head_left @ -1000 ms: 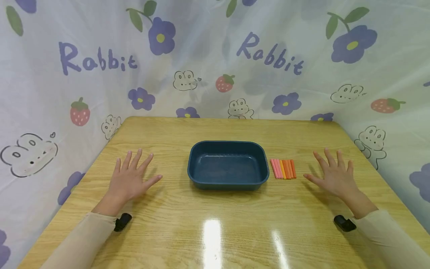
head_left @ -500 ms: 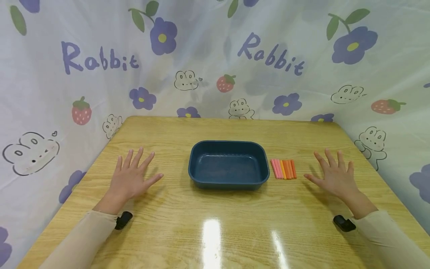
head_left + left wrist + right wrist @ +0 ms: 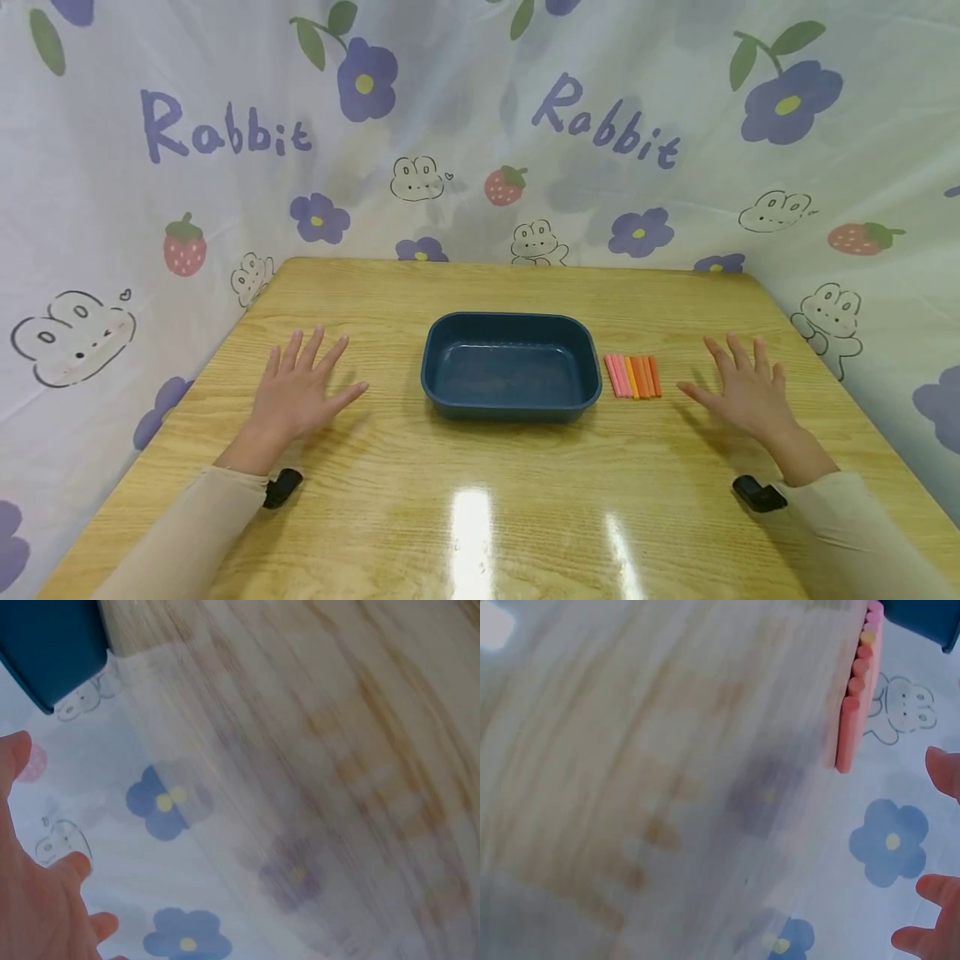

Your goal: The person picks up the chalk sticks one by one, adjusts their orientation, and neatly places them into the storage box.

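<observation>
My left hand (image 3: pixel 291 398) hovers over the left side of the table with its fingers spread and nothing in it. On the right, my right hand (image 3: pixel 753 404) is spread the same way, palm down and holding nothing. A dark blue rectangular tub (image 3: pixel 510 413) sits between them, with a bare inside. Right beside the tub, a flat row of short round sticks (image 3: pixel 633 377) in pink, yellow and orange lies nearest to the right hand's thumb. In the right wrist view the orange sticks (image 3: pixel 850 731) show their round ends, apart from the fingertips (image 3: pixel 939 889).
The wooden table (image 3: pixel 390 500) reaches back to a white curtain (image 3: pixel 465 100) printed with rabbits, flowers and strawberries. The curtain also hangs along both sides. Each wrist wears a small black device, such as the left one (image 3: pixel 283 489). Light glares off the table's front.
Both hands stay spread and hold nothing. The left hand has shifted slightly forward and to the right, and the right forearm has turned a little. The tub and the sticks stay in place.
</observation>
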Demonstrator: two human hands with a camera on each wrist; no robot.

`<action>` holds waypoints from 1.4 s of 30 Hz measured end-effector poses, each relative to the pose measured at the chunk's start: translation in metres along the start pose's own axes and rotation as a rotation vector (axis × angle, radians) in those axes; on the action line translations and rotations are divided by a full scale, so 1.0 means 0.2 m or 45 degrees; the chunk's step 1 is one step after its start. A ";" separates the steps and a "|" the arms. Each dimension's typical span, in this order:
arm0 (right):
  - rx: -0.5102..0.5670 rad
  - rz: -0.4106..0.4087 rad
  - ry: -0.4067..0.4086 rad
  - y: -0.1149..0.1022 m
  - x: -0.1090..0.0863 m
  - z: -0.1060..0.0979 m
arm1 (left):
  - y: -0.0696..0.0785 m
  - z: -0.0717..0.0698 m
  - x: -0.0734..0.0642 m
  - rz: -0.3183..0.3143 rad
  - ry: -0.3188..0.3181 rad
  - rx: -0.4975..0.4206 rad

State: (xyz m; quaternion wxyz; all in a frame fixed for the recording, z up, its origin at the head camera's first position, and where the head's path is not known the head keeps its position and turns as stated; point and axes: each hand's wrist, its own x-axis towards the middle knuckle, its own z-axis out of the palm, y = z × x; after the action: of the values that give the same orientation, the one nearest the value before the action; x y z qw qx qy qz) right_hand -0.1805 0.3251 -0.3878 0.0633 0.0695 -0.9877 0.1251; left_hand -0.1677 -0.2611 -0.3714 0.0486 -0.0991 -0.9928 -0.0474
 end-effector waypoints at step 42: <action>1.144 0.371 -0.251 -0.13 0.17 0.08 | 0.24 0.03 0.24 -0.107 0.022 -0.936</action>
State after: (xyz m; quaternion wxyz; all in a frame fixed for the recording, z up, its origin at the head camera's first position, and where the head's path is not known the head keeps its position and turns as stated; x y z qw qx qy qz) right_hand -0.2117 0.2922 -0.3929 -0.0851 -0.0376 -0.8366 0.5398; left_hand -0.2050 -0.2035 -0.3686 0.0161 -0.0688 -0.9122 -0.4036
